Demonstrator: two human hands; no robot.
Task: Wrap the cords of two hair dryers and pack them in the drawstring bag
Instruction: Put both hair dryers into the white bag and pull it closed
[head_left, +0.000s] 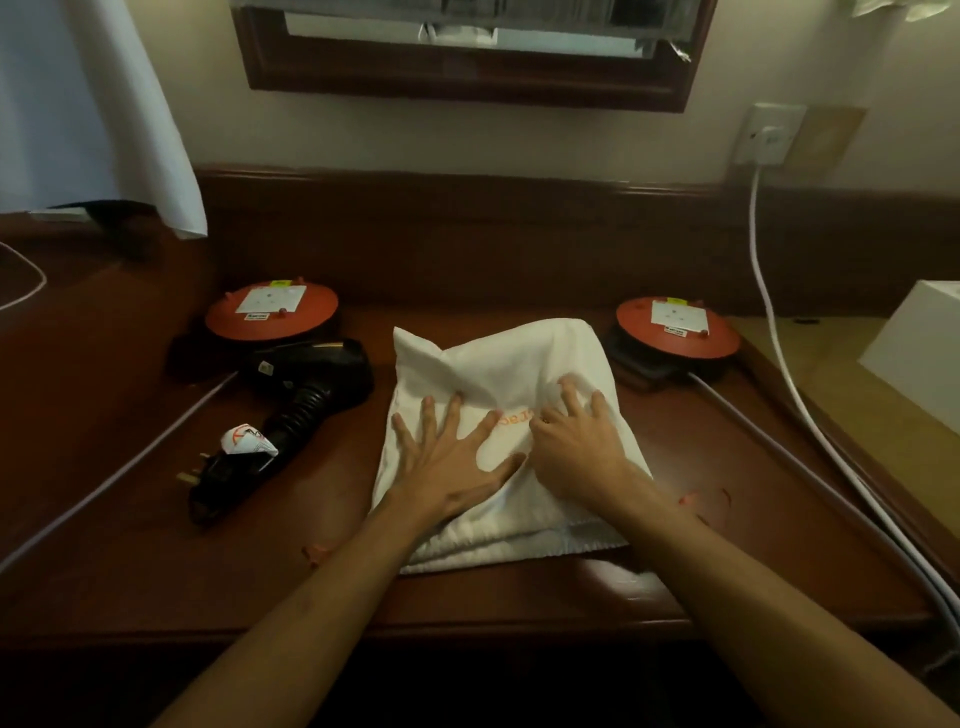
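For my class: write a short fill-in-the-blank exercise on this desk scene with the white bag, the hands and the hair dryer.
1. Both hands, the left hand and the right hand, rest on the white ____.
2. The black hair dryer lies to the ____ of the bag.
3. The two round cord reels at the back of the desk are ____ in colour.

Missing words: bag; left; red

Orange letters on the white bag, mostly covered

On the drawstring bag (511, 374) in the middle of the desk there is orange lettering between the two hands; only some letters show and I cannot read a word. The small labels on the two orange cable reels (271, 310) (678, 326) and the tag on the hair dryer (306, 371) are too small to read.
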